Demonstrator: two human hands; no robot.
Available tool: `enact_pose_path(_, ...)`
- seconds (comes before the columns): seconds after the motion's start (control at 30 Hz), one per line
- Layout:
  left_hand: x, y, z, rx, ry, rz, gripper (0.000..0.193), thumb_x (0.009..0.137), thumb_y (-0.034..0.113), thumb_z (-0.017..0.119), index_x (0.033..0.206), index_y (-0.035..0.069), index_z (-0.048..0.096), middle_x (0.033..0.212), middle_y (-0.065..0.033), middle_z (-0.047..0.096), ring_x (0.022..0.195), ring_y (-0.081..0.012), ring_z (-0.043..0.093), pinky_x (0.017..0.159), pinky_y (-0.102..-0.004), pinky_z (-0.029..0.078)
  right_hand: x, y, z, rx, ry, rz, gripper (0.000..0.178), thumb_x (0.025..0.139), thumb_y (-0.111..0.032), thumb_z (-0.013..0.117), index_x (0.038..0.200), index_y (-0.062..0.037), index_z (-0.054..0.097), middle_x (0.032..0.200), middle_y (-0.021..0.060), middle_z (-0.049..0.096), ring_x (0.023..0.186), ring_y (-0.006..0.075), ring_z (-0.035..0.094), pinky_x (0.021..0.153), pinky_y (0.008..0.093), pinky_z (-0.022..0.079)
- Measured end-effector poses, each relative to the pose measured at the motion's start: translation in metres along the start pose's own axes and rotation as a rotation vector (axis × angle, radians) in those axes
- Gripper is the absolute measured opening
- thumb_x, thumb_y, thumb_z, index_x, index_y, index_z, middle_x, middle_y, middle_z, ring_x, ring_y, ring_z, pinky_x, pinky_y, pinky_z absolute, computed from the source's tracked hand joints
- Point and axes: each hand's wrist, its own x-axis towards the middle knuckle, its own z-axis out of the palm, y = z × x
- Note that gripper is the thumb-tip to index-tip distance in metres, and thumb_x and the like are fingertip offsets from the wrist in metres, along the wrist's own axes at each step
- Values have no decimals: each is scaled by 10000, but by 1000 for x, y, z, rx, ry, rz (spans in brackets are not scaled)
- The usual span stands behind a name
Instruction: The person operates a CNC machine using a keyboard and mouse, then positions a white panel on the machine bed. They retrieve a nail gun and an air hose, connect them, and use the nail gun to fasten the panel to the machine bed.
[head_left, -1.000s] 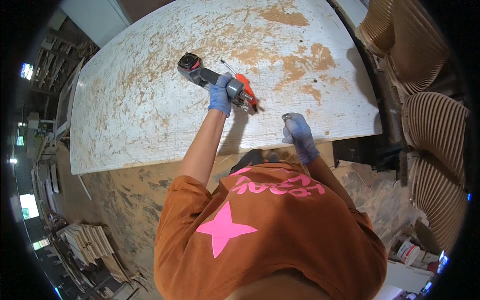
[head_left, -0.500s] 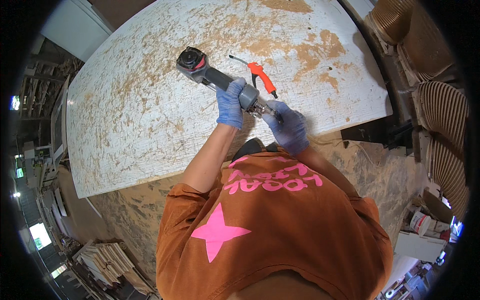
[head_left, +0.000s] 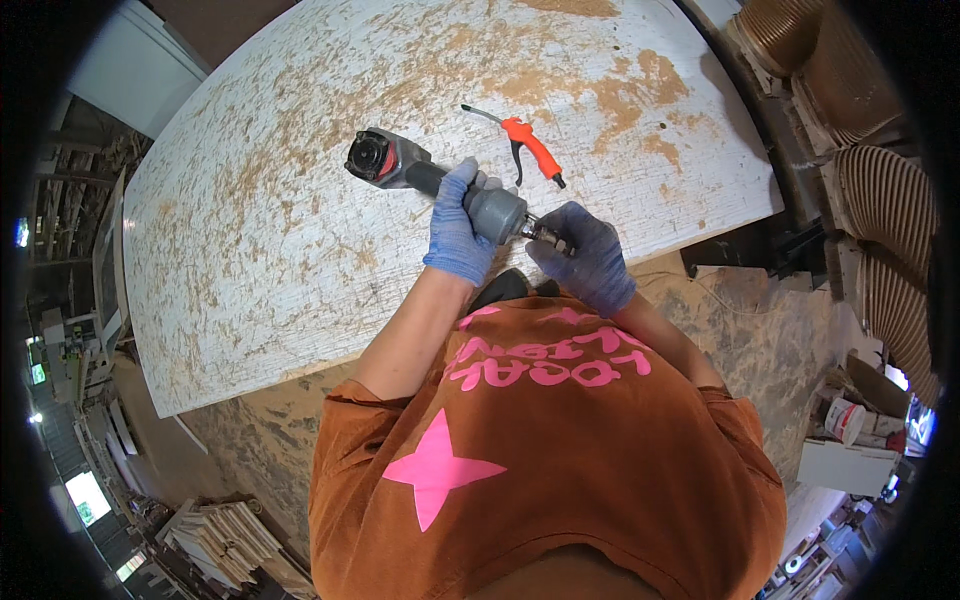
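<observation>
My left hand (head_left: 460, 235), in a blue knit glove, is wrapped round the handle of a grey and black pneumatic nail gun (head_left: 428, 178). The gun is held above the near part of a white, sawdust-strewn table, its black round cap turned to the far left. At the handle's near end sits a metal air coupler (head_left: 541, 234). My right hand (head_left: 592, 262), gloved alike, closes round that coupler, and its fingers hide the coupler's far part. An orange air blow gun (head_left: 536, 152) with a black lever lies on the table just beyond my hands.
The white tabletop (head_left: 290, 270) has a curved look and carries patches of sawdust (head_left: 630, 110). Ribbed brown ducts (head_left: 880, 225) line the right side. Stacked wood pieces (head_left: 235, 545) lie at the lower left. A white bucket (head_left: 845, 420) stands at the right.
The nail gun has rolled, so its black cap faces more toward me. Both hands have shifted slightly; each keeps its grip on the gun and coupler. The view has moved a little.
</observation>
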Motion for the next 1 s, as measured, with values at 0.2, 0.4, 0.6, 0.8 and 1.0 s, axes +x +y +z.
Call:
enact_pose_path(0.2,-6,3,-5,97,58,-22,200,799,238,709,859,130,550,767,-32,567,700,-193,578,652,-359,535,-4,0,10,-156,122,-209,261,724,-266,749,844,-123,567,635,55,600,571,275,602,545,394,475)
enact_pose_path(0.4,-43,2,12,93,205,3,155,811,222,669,799,121,551,715,-33,566,642,-182,570,655,-339,541,-14,-14,3,-379,114,-426,277,702,-300,751,836,-141,569,639,48,618,530,276,585,589,396,424)
enact_pose_path(0.6,-64,-1,11,80,165,69,167,809,234,670,814,118,551,737,-37,559,676,-178,566,680,-358,542,-20,-31,-2,-447,144,-567,295,688,-301,761,846,-143,569,602,29,610,517,247,583,573,386,381)
enact_pose_path(0.8,-71,-4,5,107,195,97,178,817,245,658,815,116,535,740,-36,553,683,-176,561,686,-355,537,-28,-35,1,-399,143,-567,277,690,-275,762,836,-139,570,593,35,605,501,230,582,556,357,401)
enact_pose_path(1.0,-60,-11,-5,112,119,135,185,829,270,640,807,123,531,725,-25,542,671,-172,551,665,-337,521,-31,-40,0,-290,120,-328,261,751,-314,747,791,-121,576,655,78,615,562,280,602,570,376,446)
